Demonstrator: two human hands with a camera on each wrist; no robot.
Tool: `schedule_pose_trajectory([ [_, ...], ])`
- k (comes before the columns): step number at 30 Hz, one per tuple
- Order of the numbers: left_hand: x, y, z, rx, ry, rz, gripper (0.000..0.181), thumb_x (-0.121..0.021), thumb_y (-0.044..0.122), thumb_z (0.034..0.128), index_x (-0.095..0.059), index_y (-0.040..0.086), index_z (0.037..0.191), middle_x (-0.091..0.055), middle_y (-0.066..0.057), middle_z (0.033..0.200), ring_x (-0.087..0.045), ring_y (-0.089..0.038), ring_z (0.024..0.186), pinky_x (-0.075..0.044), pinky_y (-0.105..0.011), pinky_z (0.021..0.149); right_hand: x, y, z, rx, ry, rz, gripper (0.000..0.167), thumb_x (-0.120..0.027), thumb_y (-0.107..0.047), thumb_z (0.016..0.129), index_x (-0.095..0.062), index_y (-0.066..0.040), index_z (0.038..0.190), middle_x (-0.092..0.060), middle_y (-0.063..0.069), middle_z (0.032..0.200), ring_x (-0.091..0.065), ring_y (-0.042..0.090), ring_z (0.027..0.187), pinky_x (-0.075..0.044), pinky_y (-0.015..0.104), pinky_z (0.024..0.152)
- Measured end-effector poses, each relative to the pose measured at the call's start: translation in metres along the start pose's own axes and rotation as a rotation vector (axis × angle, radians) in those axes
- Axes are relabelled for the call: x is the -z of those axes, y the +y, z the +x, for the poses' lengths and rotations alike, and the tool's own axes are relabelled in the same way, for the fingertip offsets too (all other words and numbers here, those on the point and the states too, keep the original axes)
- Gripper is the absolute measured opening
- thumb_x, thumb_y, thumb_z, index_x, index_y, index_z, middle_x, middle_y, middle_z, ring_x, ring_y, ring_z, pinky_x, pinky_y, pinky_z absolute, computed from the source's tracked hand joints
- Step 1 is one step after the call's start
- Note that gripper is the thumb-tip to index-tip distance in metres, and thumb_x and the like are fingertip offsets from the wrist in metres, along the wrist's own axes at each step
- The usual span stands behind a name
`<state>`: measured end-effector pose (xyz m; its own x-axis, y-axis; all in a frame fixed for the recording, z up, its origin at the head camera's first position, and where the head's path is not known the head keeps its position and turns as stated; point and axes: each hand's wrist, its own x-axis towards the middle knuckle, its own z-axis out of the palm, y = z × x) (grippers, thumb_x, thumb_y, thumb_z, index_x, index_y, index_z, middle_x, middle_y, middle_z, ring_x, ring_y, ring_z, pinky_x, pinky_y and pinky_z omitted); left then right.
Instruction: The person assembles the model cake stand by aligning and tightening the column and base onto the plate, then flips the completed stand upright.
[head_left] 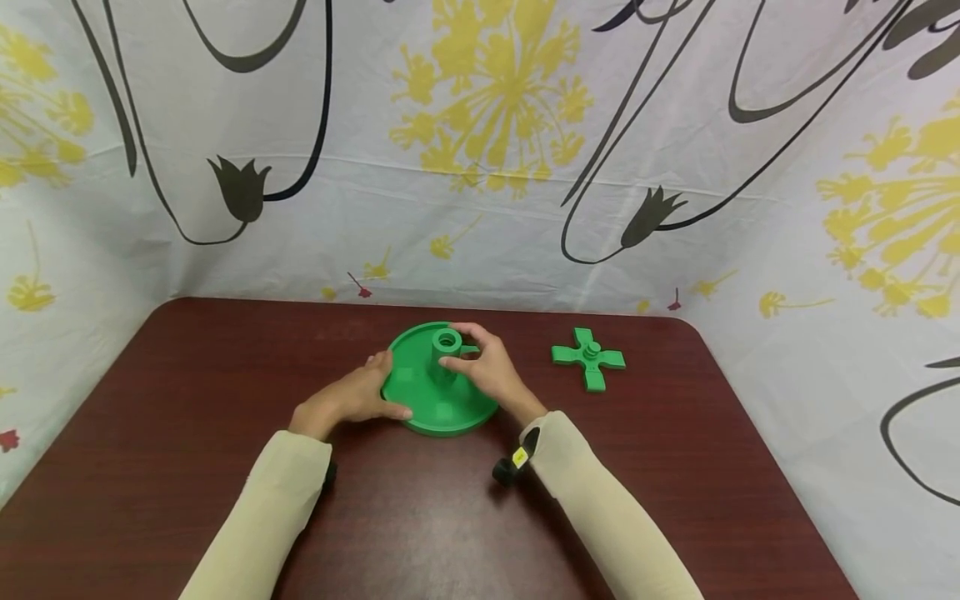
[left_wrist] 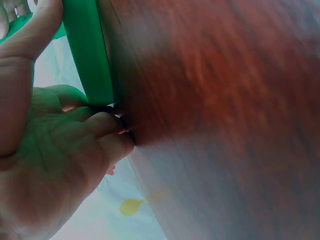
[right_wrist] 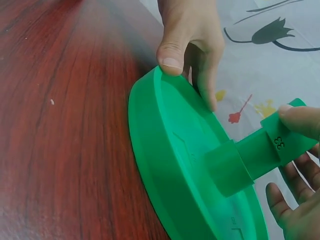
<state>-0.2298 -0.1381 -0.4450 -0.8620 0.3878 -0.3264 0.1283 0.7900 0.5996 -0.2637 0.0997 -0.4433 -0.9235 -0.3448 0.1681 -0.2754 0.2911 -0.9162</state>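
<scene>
Two cream sleeves [head_left: 607, 508] are showing up nearest the camera, lying over a dark reddish-brown tabletop [head_left: 420, 508], and a black gadget [head_left: 505, 472] is poking out by the right wrist. A bit further up, the left hand [head_left: 352, 396] is gripping the left side of a round green tray [head_left: 429, 410], thumb resting on the near rim, fingers curling along the outer edge. That tray is sitting toward the back of the tabletop, and a hollow green post [head_left: 438, 354] is standing upright in its middle. The right hand [head_left: 491, 371] is pinching the post up top with thumb and fingers, some of the lower ones spreading loose in the right wrist view. A "33" is showing there too. Off right, well apart, a green cross piece [head_left: 588, 360] is lying knob-up. Way back, a white cloth [head_left: 360, 192] is hanging, covered in yellow and dark flowers.
</scene>
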Motion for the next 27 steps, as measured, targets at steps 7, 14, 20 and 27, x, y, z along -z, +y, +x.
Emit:
schedule_pose_trajectory([
  [7,0.0,0.001,-0.001,-0.01,-0.006,-0.003,0.115,-0.074,0.048,0.0865,-0.001,-0.009,0.155,-0.003,-0.03,0.162,-0.004,-0.044,0.151,-0.016,-0.058,0.12,0.003,-0.001,-0.001,0.04,-0.014,-0.003,0.063,-0.077,-0.005,0.086,-0.049,-0.005,0.143,-0.053,0.016,0.142,-0.049,0.033,0.132,-0.047,0.05,0.102],
  [14,0.002,0.0,-0.002,-0.008,-0.011,-0.009,0.116,-0.074,0.048,0.0868,0.0,-0.008,0.155,-0.001,-0.03,0.162,-0.003,-0.044,0.151,-0.015,-0.058,0.12,0.007,-0.005,0.001,0.095,-0.106,0.073,0.061,-0.07,0.009,0.087,-0.048,0.002,0.143,-0.05,0.023,0.144,-0.05,0.037,0.133,-0.042,0.052,0.108],
  [20,0.001,0.0,-0.002,-0.019,-0.009,-0.005,0.116,-0.074,0.049,0.087,0.0,-0.009,0.155,-0.002,-0.031,0.162,-0.004,-0.045,0.15,-0.016,-0.059,0.119,0.009,-0.019,-0.004,0.056,-0.137,0.055,0.058,-0.066,0.012,0.088,-0.046,0.007,0.143,-0.054,0.028,0.138,-0.054,0.042,0.127,-0.044,0.053,0.105],
  [27,0.001,0.0,-0.002,-0.014,-0.01,-0.006,0.114,-0.074,0.047,0.0876,0.0,-0.008,0.155,-0.002,-0.03,0.162,-0.004,-0.044,0.151,-0.016,-0.058,0.12,0.008,-0.02,-0.006,0.061,-0.11,0.053,0.055,-0.067,0.011,0.088,-0.049,0.007,0.14,-0.057,0.027,0.134,-0.056,0.041,0.125,-0.048,0.05,0.103],
])
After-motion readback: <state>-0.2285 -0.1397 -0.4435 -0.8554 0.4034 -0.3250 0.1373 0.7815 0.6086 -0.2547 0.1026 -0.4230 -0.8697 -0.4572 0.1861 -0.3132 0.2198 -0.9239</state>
